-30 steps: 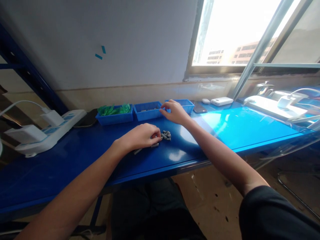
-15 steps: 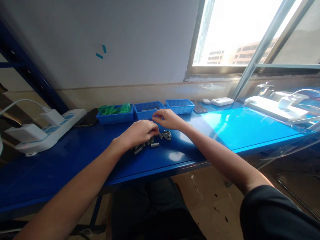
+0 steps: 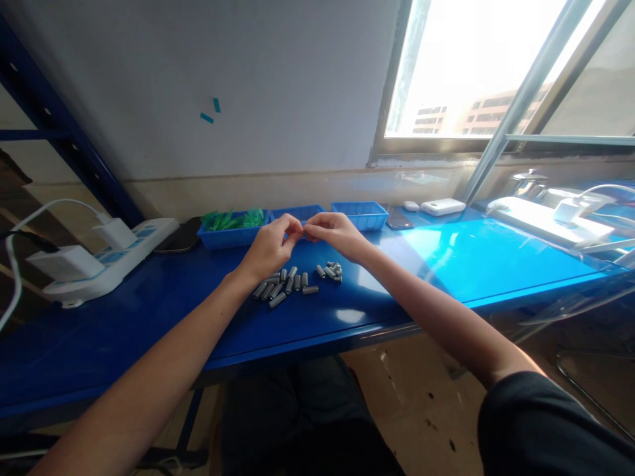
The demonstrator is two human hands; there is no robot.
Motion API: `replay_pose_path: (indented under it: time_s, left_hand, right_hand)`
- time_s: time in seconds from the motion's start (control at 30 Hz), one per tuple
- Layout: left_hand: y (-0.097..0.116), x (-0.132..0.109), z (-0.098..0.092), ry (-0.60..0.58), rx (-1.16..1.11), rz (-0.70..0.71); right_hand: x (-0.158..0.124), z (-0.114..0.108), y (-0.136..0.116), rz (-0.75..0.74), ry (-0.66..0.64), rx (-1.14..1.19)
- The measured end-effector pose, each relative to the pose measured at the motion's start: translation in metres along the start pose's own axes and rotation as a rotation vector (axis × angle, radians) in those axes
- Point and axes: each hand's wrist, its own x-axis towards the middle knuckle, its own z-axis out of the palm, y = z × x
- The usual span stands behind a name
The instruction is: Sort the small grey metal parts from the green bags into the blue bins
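Note:
My left hand (image 3: 276, 246) and my right hand (image 3: 337, 233) meet fingertip to fingertip above the blue table, just in front of the middle blue bin (image 3: 297, 211). Both are closed in a pinch; whatever sits between the fingertips is too small and covered to name. Below my left hand lie several grey metal cylinders (image 3: 289, 284), loosely spread on the tabletop. To their right is a little heap of smaller silvery metal pieces (image 3: 333, 272).
Green plastic bags or wrappers fill the left blue bin (image 3: 233, 237); the right blue bin (image 3: 360, 217) stands behind my right hand. A power strip (image 3: 119, 264) lies left, another white strip (image 3: 550, 221) right. Phones and a white box (image 3: 442, 207) line the wall.
My left hand has risen from the metal cylinders to my right hand, and the fingertips now meet. More of the cylinders and small pieces show. The view has shifted slightly.

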Motion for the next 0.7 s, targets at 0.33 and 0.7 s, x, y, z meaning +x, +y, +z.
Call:
replay_pose_path:
  time_s: [0.33, 0.7]
  left_hand:
    - [-0.002, -0.001, 0.007, -0.058, 0.011, 0.054]
    - [0.032, -0.001, 0.032, -0.529, 0.057, 0.252]
  right_hand:
    - [0.001, 0.000, 0.003, -0.015, 0.034, -0.208]
    - [0.014, -0.081, 0.007, -0.228, 0.661, -1.049]
